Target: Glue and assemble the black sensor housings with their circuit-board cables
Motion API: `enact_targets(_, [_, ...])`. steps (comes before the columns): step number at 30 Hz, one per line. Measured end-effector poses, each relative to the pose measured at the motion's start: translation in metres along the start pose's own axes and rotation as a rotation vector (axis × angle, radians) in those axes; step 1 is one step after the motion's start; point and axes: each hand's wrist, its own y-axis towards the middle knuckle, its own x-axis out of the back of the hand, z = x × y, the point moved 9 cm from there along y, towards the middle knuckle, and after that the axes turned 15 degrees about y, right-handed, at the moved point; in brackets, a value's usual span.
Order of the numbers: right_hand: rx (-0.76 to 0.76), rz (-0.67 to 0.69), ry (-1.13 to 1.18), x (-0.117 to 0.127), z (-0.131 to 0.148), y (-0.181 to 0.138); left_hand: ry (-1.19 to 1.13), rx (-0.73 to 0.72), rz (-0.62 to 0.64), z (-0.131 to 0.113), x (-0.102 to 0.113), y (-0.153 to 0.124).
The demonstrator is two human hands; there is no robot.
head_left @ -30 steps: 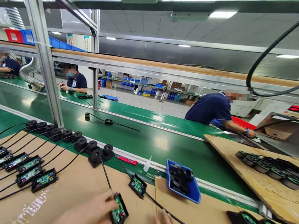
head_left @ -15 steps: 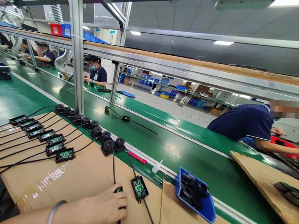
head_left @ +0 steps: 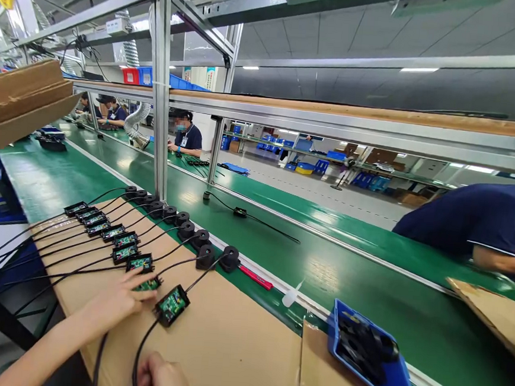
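Observation:
My left hand (head_left: 117, 302) reaches over a small black box with a green circuit board (head_left: 147, 283), its fingers straddling the box and gripping it. To its right lies another open black box with a circuit board (head_left: 172, 306), tilted on the cardboard. A black cable (head_left: 142, 346) runs down from that box into my right hand (head_left: 163, 378), whose fingers are curled round it at the bottom edge. Black cables lead from both boxes up to round black parts (head_left: 229, 258). Several similar boxes (head_left: 126, 240) lie in a row to the left.
A cardboard sheet (head_left: 246, 341) covers the bench, beside a green belt (head_left: 274, 260). A red pen-like tool (head_left: 255, 277), a white dropper bottle (head_left: 292, 295) and a blue bin (head_left: 397, 379) of black parts lie along the edge. A metal post (head_left: 160, 102) rises behind. A co-worker (head_left: 473, 225) bends at right.
My left hand has shifted left with its box, toward the row. The other box has come left too, and my right hand has come into fuller view on its cable. The camera has turned.

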Motion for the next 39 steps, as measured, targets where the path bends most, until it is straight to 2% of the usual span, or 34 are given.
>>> enact_targets(3, [0.121,-0.021,0.023,-0.006,0.037,0.016,0.097,0.217,-0.013,0.043,0.006,-0.019])
enact_targets(5, [0.203,-0.076,-0.005,0.017,0.050,0.022,0.127,0.316,-0.075,0.047,0.015,-0.027])
enact_targets(7, [0.269,-0.195,-0.046,0.065,0.049,0.029,0.081,0.367,-0.159,0.033,0.017,-0.031])
enact_targets(9, [0.299,-0.392,-0.090,0.134,0.038,0.035,0.017,0.406,-0.218,0.013,0.010,-0.032])
enact_targets(12, [0.229,-0.721,-0.164,0.233,0.004,0.047,0.061,0.440,-0.227,-0.013,-0.011,-0.026])
enact_targets(13, [0.205,-0.775,-0.182,0.254,-0.007,0.054,0.101,0.457,-0.211,-0.018,-0.018,-0.023])
enact_targets(15, [0.183,-0.808,-0.204,0.275,-0.026,0.068,0.171,0.486,-0.167,-0.021,-0.029,-0.016])
enact_targets(18, [0.211,-0.779,-0.211,0.273,-0.044,0.077,0.193,0.496,-0.129,-0.022,-0.036,-0.008])
enact_targets(22, [0.281,-0.750,-0.193,0.259,-0.055,0.053,0.063,0.511,-0.087,-0.016,-0.033,-0.015])
enact_targets(26, [0.333,-0.663,-0.137,0.233,-0.055,0.033,-0.080,0.515,0.115,-0.006,-0.034,-0.045])
enact_targets(28, [0.361,-0.636,-0.093,0.216,-0.052,0.032,-0.060,0.583,0.214,0.001,-0.029,-0.059])
enact_targets(30, [0.380,-0.626,-0.047,0.200,-0.049,0.034,0.007,0.635,0.245,0.000,-0.015,-0.061])
enact_targets(32, [0.390,-0.620,-0.006,0.189,-0.049,0.037,0.030,0.598,0.198,-0.013,0.003,-0.042])
enact_targets(35, [0.403,-0.611,0.032,0.183,-0.051,0.037,-0.114,0.444,0.099,-0.047,0.025,0.012])
enact_targets(37, [0.414,-0.601,0.041,0.183,-0.052,0.036,-0.219,0.435,0.059,-0.058,0.032,0.048])
enact_targets(39, [0.424,-0.592,0.045,0.184,-0.052,0.036,-0.288,0.418,0.071,-0.067,0.029,0.076])
